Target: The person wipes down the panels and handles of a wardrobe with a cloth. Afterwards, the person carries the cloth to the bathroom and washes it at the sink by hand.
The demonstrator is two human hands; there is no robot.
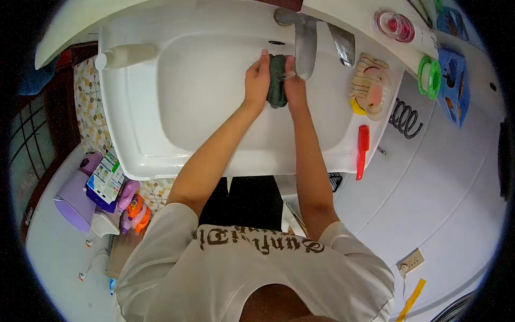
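A dark green, rolled-up cloth [277,81] is pressed between my two hands over the white sink basin [198,70]. My left hand [258,80] grips its left side, thumb pointing up toward the faucet. On the other side my right hand [294,85] holds the cloth, its fingers partly hidden beneath the metal faucet [306,45]. Some water seems to splash near the spout and the right hand. The faucet's lever [342,44] sits to the right of the spout.
On the sink's left rim lies a pale bottle [126,56]. A red brush [363,152] and a striped soap holder [370,83] rest along the right rim. A shelf above carries a clear cup [394,25]. Purple containers [80,198] stand at lower left.
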